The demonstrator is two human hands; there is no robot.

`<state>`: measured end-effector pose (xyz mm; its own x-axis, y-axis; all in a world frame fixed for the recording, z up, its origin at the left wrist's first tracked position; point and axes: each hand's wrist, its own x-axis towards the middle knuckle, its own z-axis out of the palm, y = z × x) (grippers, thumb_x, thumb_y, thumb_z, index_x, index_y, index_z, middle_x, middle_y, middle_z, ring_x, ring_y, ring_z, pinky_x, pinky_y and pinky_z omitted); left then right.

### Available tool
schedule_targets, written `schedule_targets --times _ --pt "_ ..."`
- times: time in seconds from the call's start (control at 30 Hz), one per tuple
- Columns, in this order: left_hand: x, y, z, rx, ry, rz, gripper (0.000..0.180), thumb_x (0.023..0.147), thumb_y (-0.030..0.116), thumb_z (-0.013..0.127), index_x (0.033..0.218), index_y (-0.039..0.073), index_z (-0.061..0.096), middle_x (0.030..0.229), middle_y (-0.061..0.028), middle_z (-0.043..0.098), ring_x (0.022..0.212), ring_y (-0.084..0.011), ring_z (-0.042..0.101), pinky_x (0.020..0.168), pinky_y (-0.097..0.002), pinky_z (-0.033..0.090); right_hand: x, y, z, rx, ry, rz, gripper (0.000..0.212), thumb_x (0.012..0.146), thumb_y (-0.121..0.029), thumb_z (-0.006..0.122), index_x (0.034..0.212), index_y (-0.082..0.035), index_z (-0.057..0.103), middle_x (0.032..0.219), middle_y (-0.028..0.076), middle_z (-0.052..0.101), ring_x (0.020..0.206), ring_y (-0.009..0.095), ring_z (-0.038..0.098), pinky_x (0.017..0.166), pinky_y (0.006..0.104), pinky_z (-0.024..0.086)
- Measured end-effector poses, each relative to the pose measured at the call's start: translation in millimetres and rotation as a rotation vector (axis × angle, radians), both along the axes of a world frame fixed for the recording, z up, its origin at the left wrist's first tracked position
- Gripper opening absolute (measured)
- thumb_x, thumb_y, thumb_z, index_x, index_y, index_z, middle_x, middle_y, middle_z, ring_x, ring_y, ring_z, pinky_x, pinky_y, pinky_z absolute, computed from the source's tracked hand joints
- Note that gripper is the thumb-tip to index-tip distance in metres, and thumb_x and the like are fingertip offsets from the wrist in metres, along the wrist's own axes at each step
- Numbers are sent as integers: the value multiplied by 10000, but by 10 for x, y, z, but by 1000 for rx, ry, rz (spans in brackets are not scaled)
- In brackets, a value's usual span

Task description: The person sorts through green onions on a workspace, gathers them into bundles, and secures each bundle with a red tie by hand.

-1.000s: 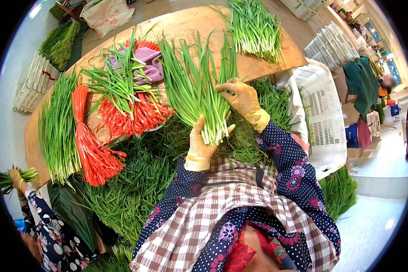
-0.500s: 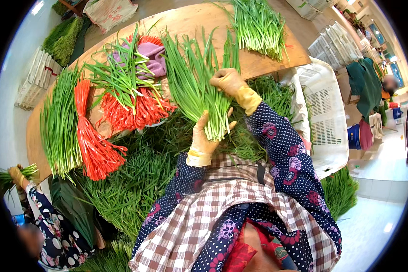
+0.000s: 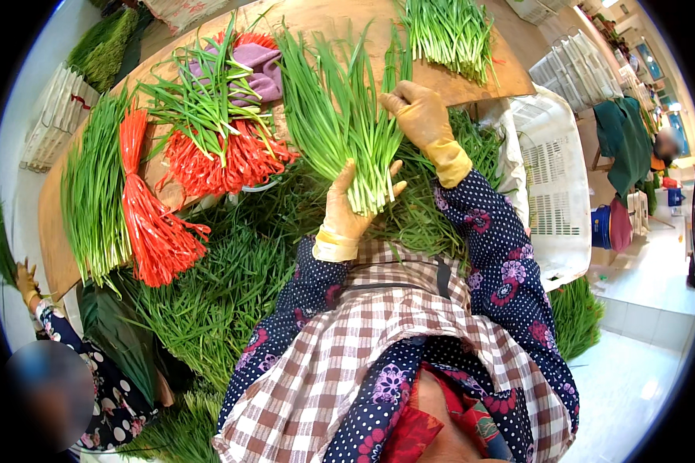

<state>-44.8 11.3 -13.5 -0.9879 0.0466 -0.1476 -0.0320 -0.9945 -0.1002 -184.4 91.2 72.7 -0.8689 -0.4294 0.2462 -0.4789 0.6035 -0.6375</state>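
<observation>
My left hand [image 3: 343, 210], in a yellowish glove, is wrapped round the pale stem ends of a bunch of garlic chives [image 3: 340, 116]. The long green leaves fan out over the table's near edge. My right hand [image 3: 425, 122], gloved the same way, is just right of the bunch. Its fingers are curled together in a pinch; whatever may be between them is too small to make out. A narrow strand of chives [image 3: 398, 65] stands at the bunch's right side, close to those fingertips.
The wooden table [image 3: 316, 17] carries finished-looking chive bundles [image 3: 449, 35], red plastic ties [image 3: 158, 231] and a purple cloth [image 3: 259, 73]. Loose chives [image 3: 224, 285] are heaped below its near edge. A white crate [image 3: 552, 185] stands right; a co-worker's gloved hand [image 3: 28, 284] holds chives at far left.
My right hand has moved right, away from the stems of the bunch. My left hand keeps its hold. The co-worker's hand at far left now holds its chives more upright.
</observation>
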Motion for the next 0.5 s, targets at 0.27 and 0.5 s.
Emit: schedule_targets --times 0.27,0.5 --pt "-43 -34 -129 -8 -45 -16 356 884 152 501 1186 -25 432 1245 -226 453 1179 -431 414 852 -561 474 168 68 -23 -458 -192 70 178 846 -197 624 779 -34 602 569 -31 496 459 31 395 403 178 313" --pt "-42 -31 -89 -250 -152 14 245 884 73 471 1070 -85 455 1164 -254 487 1103 -406 496 742 -466 565 237 23 26 -889 -246 15 141 867 -155 585 823 -22 582 588 -4 537 454 36 461 384 172 374"
